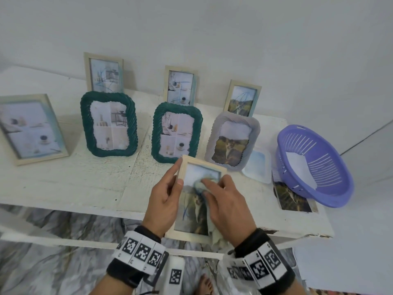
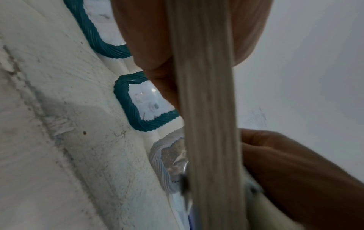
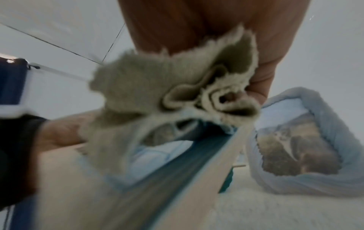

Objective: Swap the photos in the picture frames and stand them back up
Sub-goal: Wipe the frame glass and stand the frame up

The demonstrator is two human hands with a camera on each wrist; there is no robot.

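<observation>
A light wooden frame [image 1: 192,233] with a landscape photo is tilted up at the table's front edge. My left hand [image 1: 163,199] grips its left side, thumb on the front and fingers behind; in the left wrist view the frame's edge [image 2: 206,124] runs between them. My right hand [image 1: 225,205] holds a bunched pale cloth [image 1: 198,185] against the glass. The cloth [image 3: 177,87] fills the right wrist view above the frame [image 3: 177,186]. A loose landscape photo [image 1: 293,199] lies at the right.
Two green frames [image 1: 108,124] [image 1: 176,133] and a grey frame with a cat photo [image 1: 231,141] stand mid-table, with three wooden frames [image 1: 104,73] behind and a larger one [image 1: 32,128] at left. A purple basket [image 1: 314,165] sits right. A pale sheet [image 1: 257,165] lies beside the grey frame.
</observation>
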